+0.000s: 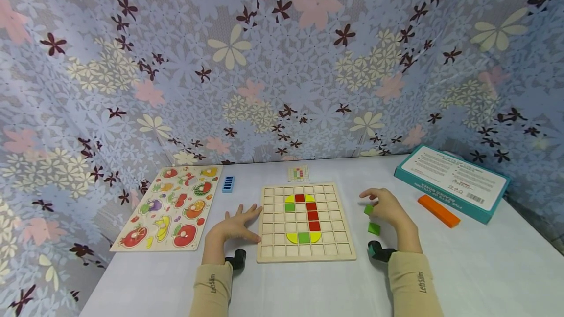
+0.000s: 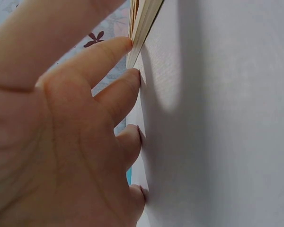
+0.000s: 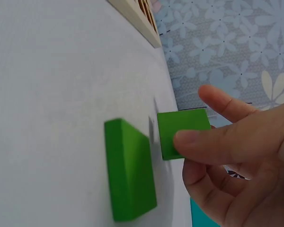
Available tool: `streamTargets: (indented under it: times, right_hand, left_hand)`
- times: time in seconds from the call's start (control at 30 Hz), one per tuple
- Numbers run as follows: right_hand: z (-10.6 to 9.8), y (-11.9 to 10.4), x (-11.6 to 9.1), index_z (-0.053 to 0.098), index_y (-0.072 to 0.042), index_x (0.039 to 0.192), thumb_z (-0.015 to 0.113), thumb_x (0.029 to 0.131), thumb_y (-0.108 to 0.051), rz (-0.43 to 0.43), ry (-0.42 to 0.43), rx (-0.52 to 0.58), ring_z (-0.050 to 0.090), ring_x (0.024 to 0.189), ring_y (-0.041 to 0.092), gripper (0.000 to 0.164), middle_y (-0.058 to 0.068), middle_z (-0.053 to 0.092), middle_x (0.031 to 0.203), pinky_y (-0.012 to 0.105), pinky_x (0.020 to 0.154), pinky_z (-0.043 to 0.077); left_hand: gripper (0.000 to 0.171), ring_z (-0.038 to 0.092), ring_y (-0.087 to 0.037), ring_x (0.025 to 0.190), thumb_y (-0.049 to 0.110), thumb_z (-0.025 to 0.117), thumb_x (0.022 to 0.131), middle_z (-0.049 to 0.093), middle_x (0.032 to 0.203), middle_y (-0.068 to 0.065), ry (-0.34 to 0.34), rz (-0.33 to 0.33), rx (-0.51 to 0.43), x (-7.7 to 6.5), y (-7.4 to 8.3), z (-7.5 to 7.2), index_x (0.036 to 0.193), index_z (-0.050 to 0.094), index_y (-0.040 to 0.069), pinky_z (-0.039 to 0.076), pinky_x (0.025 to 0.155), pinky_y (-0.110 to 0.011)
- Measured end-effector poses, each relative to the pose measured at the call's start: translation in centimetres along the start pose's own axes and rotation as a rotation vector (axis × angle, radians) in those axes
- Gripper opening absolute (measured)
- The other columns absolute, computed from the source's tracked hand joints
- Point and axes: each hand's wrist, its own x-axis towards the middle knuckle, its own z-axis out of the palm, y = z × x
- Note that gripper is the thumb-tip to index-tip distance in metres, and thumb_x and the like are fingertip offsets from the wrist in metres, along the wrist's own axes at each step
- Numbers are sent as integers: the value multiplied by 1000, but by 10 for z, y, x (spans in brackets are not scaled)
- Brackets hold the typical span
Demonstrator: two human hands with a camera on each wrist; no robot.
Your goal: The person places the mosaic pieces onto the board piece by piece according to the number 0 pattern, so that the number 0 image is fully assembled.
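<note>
A wooden grid board lies in the middle of the table, with red, green and yellow pieces in its cells forming a curved figure. At its left edge my left hand rests with fingers spread; in the left wrist view fingertips are right at the board's side. To the right of the board, my right hand pinches a green square block between thumb and fingers. A second green block lies on the table just nearer to me, below that hand.
A small pattern card lies behind the board. On the left are a fruit puzzle board and a small blue piece. An orange bar and a teal box sit at the right. Patterned cloth hangs behind the table.
</note>
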Motion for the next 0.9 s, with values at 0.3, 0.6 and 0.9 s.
streamTargets:
  times: [0.3, 0.6, 0.9]
  right_hand:
    - [4, -11, 1, 58, 2, 116, 66, 75, 4, -23, 17, 86, 54, 96, 33, 42, 19, 58, 102, 44, 80, 49]
    - [8, -23, 4, 56, 3, 109, 69, 78, -5, 7, 39, 161, 57, 89, 26, 34, 18, 60, 99, 35, 73, 50]
    - [15, -34, 5, 57, 5, 109, 65, 81, -4, 11, 29, 205, 60, 83, 21, 30, 19, 61, 99, 33, 71, 55]
  left_hand:
    - [90, -3, -35, 141, 26, 79, 68, 20, 153, -5, -2, 0, -3, -1, 1, -1, 145, 32, 19, -13, 106, -61]
    - [89, -3, -35, 141, 25, 79, 68, 21, 153, -5, 2, -4, -6, -1, 2, -1, 145, 33, 18, -13, 106, -61]
    - [90, -3, -36, 141, 26, 79, 69, 20, 153, -5, -2, -2, -2, -1, 2, -1, 145, 32, 18, -13, 106, -61]
